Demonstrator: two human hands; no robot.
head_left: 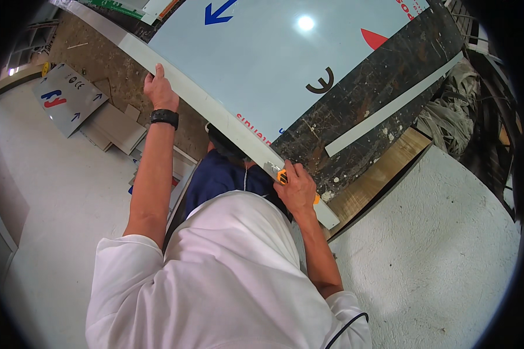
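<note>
A long white bar (204,107) runs diagonally along the near edge of a pale grey-blue sheet panel (233,64) printed with blue, black and red marks. My left hand (161,90), with a black band on the wrist, grips the bar's near edge, and its thumb shows on top. Farther right, my right hand (298,189) is closed around a yellow-and-black utility knife (282,175). The knife's metal front end lies over the bar near its right end. From here I cannot tell whether the blade touches the panel.
The panel lies on a dark, paint-spotted workbench (361,104), beside a narrow white strip (390,107). A wooden board (384,174) edges the bench at right. Crumpled grey plastic (454,107) sits beyond it. Panel offcuts (119,128) lie on the floor at left.
</note>
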